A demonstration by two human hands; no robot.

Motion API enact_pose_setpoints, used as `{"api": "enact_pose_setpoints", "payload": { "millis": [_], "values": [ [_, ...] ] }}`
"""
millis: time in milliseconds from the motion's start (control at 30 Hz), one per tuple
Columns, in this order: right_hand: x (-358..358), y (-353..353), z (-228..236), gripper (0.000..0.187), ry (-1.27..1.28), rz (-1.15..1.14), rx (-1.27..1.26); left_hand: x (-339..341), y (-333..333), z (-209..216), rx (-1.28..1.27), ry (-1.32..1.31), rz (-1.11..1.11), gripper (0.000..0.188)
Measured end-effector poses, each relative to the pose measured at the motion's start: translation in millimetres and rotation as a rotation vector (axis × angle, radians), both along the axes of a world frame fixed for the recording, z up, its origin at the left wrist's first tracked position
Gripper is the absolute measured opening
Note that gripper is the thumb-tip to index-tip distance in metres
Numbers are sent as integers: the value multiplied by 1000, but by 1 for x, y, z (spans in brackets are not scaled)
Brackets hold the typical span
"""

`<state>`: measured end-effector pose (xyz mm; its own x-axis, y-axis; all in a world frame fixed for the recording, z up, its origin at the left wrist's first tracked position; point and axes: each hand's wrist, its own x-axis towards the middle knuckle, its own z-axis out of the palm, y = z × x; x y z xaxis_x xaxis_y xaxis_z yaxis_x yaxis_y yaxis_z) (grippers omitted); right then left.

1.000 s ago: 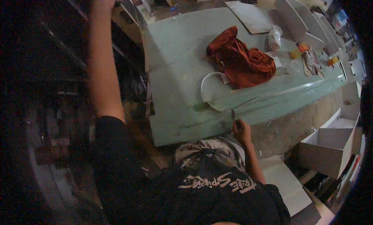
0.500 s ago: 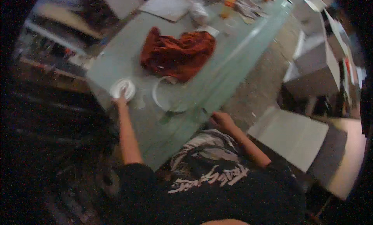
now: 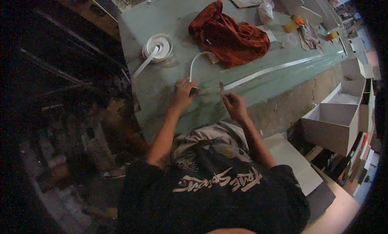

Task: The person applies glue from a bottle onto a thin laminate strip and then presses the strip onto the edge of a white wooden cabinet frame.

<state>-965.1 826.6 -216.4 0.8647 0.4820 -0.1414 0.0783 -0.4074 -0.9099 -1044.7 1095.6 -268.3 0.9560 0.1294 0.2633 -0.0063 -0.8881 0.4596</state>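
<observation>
My left hand point(image 3: 185, 92) is closed on the table at the near end of a curved white strip point(image 3: 190, 68), its fingertips over the strip and a small dark patch beside them. To its right, my right hand point(image 3: 235, 106) grips a slim brownish tool point(image 3: 221, 88), held upright; its exact kind is too blurred to tell. Just beyond that tool begins a long straight white strip point(image 3: 266, 70), running to the far right. Farther left stands a round white tub point(image 3: 165, 55), with a flat white stick point(image 3: 144, 66) leaning out over its rim.
A rust-red cloth point(image 3: 234, 36) lies crumpled on the greenish table point(image 3: 161, 96). Beyond it are a white plastic bag point(image 3: 266, 11), an orange-topped bottle point(image 3: 297, 23) and a rag point(image 3: 309, 36). Off the table's right side stand grey box-like cabinets point(image 3: 331, 123) and a pale board point(image 3: 293, 161).
My left hand has left the white tub and come right to the curved strip. A white stick now leans out of the tub. My right hand has lifted in over the table, and the view has turned.
</observation>
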Motion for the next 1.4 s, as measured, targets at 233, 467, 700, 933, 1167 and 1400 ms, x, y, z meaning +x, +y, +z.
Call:
{"api": "enact_pose_setpoints", "payload": {
  "millis": [233,467,700,933,1167,1400],
  "values": [
    [101,96,84,22,-353,109,248,-77,-34,2,-30,7,271,43],
    [164,159,64,31,-129,104,29,-144,-34,-3,-54,149,446,41],
    [97,88,-25,46,-657,232,-127,-235,27,-12,-58,237,631,35],
    [54,-45,-75,37,-468,282,-129,-254,41,-57,-430,-98,813,28],
    [38,-61,-81,37,-873,387,-354,-287,50,-68,-68,-36,705,30],
    [17,-50,-82,40,-812,306,-258,-308,54,-53,-37,140,673,31]
  ]
}}
